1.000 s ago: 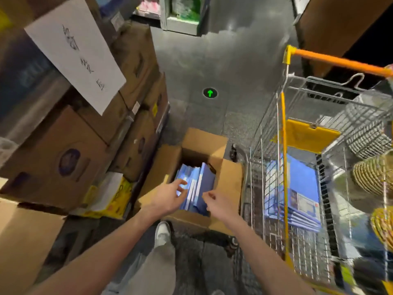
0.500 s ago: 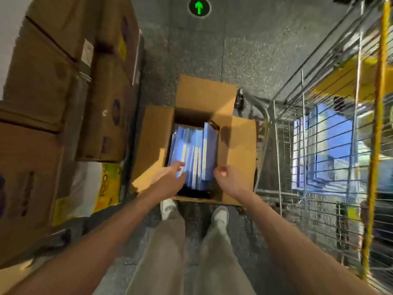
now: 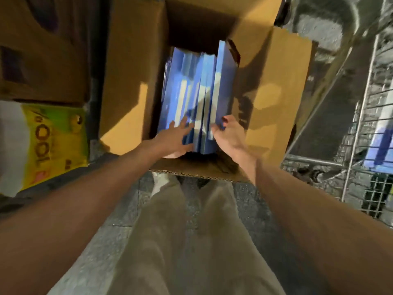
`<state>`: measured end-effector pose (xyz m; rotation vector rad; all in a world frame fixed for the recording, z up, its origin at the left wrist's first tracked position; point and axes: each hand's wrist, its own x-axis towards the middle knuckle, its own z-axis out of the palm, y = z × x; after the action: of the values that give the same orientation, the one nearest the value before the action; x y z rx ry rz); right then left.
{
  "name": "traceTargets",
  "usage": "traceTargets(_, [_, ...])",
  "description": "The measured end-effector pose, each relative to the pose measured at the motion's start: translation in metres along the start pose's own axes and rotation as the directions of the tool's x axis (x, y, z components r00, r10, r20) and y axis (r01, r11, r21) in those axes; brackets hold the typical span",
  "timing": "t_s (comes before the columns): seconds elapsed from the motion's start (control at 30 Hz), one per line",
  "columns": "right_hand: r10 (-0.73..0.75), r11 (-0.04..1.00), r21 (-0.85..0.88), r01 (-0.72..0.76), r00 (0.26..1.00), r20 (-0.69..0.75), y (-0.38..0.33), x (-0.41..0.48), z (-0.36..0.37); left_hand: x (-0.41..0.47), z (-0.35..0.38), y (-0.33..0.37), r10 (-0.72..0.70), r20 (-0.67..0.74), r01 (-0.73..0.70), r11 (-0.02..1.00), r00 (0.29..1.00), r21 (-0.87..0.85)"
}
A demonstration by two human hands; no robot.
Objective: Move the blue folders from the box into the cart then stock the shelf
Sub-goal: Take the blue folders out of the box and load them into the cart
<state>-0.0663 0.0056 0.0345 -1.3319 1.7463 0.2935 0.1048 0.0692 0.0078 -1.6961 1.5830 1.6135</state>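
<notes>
Reaching down into the box (image 3: 131, 81) are both hands; the box sits open on the floor (image 3: 325, 22), with its flaps folded out to the left, right, near and far sides; inside it the folders (image 3: 197, 81) stand on their edges in a tight row, and they are blue with some pale strips; they fill the near and middle part of the box, and the far part looks dark.

The left hand (image 3: 176, 139) lies on the left side of the row at its near end, fingers straight and spread, pressing on the folders; it does not curl round any of them; the right hand (image 3: 228, 136) is at the near right corner of the row, and its thumb and fingers pinch the end of the folder on the right.

On the right stands the cart (image 3: 323, 162), made of wire, just beside the box; more blue folders (image 3: 380, 150) show through its wires.

At the left a yellow pack (image 3: 55, 143) lies on the floor, with brown boxes (image 3: 42, 60) beyond it; near the camera are pale trousers (image 3: 191, 231) and a white shoe (image 3: 161, 182).
</notes>
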Motion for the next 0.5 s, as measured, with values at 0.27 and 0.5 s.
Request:
traceTargets(0.27, [0.017, 0.997, 0.072, -0.014, 0.999, -0.038, 0.013, 0.066, 0.039, 0.052, 0.023, -0.001, 0.020, 0.066, -0.031, 0.986, 0.998, 0.164])
traceTargets(0.5, [-0.046, 0.997, 0.060, 0.049, 0.998, -0.047, 0.017, 0.093, 0.046, 0.053, 0.035, -0.015, 0.025, 0.055, -0.035, 0.979, 0.998, 0.200])
